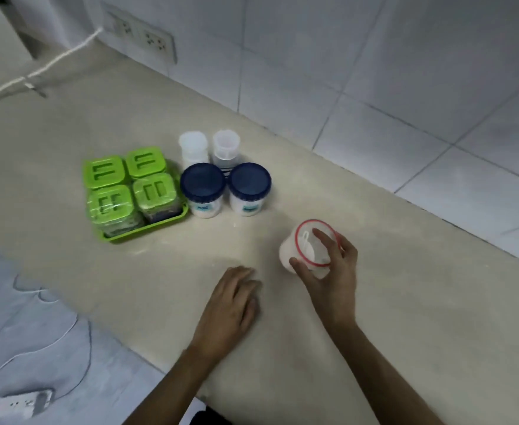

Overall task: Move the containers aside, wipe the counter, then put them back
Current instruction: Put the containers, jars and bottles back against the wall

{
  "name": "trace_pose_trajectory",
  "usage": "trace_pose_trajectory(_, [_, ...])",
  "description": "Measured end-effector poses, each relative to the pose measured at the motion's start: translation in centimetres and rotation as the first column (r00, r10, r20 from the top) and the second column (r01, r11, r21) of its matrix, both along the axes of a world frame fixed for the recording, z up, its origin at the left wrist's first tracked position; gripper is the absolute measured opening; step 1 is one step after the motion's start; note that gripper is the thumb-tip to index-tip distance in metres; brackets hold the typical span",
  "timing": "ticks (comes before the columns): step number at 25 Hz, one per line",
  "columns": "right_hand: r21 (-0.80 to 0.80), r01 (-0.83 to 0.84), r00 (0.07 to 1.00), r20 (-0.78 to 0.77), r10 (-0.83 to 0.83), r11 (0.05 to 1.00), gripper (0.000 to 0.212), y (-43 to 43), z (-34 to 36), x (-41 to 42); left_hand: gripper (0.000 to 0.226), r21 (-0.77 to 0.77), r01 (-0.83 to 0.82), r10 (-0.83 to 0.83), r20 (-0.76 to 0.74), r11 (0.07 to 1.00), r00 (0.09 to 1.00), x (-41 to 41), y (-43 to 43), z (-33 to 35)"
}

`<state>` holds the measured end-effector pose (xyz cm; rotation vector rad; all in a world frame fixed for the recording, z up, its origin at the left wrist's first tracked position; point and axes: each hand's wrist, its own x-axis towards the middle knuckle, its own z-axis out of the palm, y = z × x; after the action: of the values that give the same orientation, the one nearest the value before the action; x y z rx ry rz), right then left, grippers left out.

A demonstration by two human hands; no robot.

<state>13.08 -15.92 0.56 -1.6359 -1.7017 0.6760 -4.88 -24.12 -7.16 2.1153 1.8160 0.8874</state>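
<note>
Fingers of the right hand curl around a red-rimmed container, one lying across its clear lid and the thumb pressed to the near side of the wall, so the tub is gripped between them. It holds something white, and a small white scoop shows through the lid. The tub tilts toward the camera; whether its base touches the desk I cannot tell. The right forearm reaches in from the near edge, wrist bent slightly inward.

The left hand lies palm down and flat on the desk just left of the tub, its fingers loosely spread and stretched forward, holding nothing.

Farther back, toward the wall edge of the desk, stand two blue-lidded jars side by side, each with white contents and a small label too blurred to read. Behind them are two clear containers, close together. To their left, touching the nearer jar, sits a green tray carrying four green-lidded boxes in a square. A white cord runs along the far left corner, below a wall socket.
</note>
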Motion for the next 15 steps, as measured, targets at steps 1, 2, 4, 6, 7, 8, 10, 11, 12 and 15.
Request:
trace_pose_trajectory(1, [-0.003, 0.058, 0.998, 0.014, -0.058, 0.998, 0.062, 0.0, 0.0, 3.3, 0.029, 0.014, 0.065, -0.065, -0.006, 0.998, 0.998, 2.5, 1.2, 0.0])
trace_pose_trajectory(2, [-0.005, 0.114, 0.993, 0.032, -0.114, 0.993, 0.061, 0.2, -0.1, 6.4, 0.028, 0.027, 0.126, -0.126, -0.017, 0.992, 0.992, 5.0, 2.3, 0.0])
trace_pose_trajectory(4, [-0.010, 0.255, 0.965, 0.071, -0.254, 0.967, 0.059, 1.0, -0.4, 13.5, 0.028, 0.046, 0.247, -0.244, -0.064, 0.968, 0.968, 11.0, 4.8, -0.1])
trace_pose_trajectory(6, [-0.022, 0.370, 0.926, 0.093, -0.367, 0.929, 0.058, 2.2, -1.0, 19.5, 0.030, 0.039, 0.304, -0.298, -0.106, 0.952, 0.949, 15.8, 6.7, -0.9])
trace_pose_trajectory(7, [-0.033, 0.403, 0.911, 0.109, -0.398, 0.915, 0.058, 3.1, -1.1, 21.7, 0.031, 0.025, 0.329, -0.322, -0.145, 0.944, 0.935, 17.3, 7.5, -1.4])
trace_pose_trajectory(8, [-0.041, 0.422, 0.902, 0.124, -0.414, 0.906, 0.058, 4.4, -1.1, 23.4, 0.032, 0.013, 0.353, -0.344, -0.192, 0.936, 0.919, 18.2, 8.1, -1.7])
trace_pose_trajectory(10, [-0.027, 0.443, 0.889, 0.139, -0.436, 0.896, 0.060, 7.5, -1.0, 27.0, 0.034, 0.008, 0.383, -0.367, -0.273, 0.924, 0.889, 19.6, 9.1, -2.1])
trace_pose_trajectory(11, [-0.015, 0.461, 0.881, 0.128, -0.455, 0.887, 0.060, 9.0, -1.0, 28.4, 0.035, 0.014, 0.380, -0.359, -0.299, 0.925, 0.884, 19.8, 9.4, -2.0])
trace_pose_trajectory(12, [-0.013, 0.489, 0.868, 0.108, -0.485, 0.872, 0.061, 10.3, -1.2, 29.9, 0.035, 0.024, 0.374, -0.349, -0.311, 0.927, 0.884, 19.8, 9.5, -1.8])
trace_pose_trajectory(15, [-0.019, 0.573, 0.820, 0.030, -0.572, 0.820, 0.062, 12.6, -1.9, 33.3, 0.038, 0.025, 0.346, -0.322, -0.306, 0.938, 0.896, 19.7, 9.3, -1.7])
